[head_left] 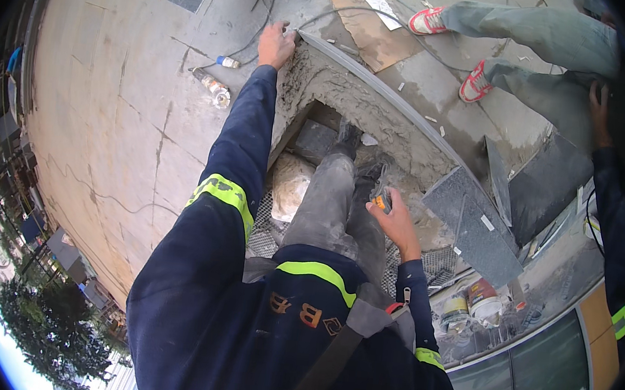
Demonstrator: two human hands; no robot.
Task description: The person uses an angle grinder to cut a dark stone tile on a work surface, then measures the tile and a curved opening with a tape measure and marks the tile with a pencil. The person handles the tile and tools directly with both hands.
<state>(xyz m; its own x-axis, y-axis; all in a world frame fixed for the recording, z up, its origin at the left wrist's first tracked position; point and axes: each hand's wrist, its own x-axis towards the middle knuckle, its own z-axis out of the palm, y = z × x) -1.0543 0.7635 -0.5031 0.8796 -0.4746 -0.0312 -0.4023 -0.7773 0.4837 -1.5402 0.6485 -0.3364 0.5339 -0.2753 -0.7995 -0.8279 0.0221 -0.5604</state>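
My right hand (398,224) is closed round a small black and yellow tape measure (381,199), held above my right leg. Stretched far forward, my left hand (276,45) has its fingers bent at the corner of the recess, by the end of a long grey edge strip (383,89). What lies between those fingers is too small to make out. Rough wet-looking mortar (338,81) lines the recess wall below the strip. My legs (320,205) stand down in this recess, next to a pale dusty sack-like lump (291,185).
An angle grinder (214,88) lies on the left paving, near a cable with a blue and white connector (227,61). Cut grey stone slabs (475,226) lean at the right, with dirty buckets (484,302) nearby. A co-worker's legs (538,36) and a cardboard sheet (373,32) are beyond the strip.
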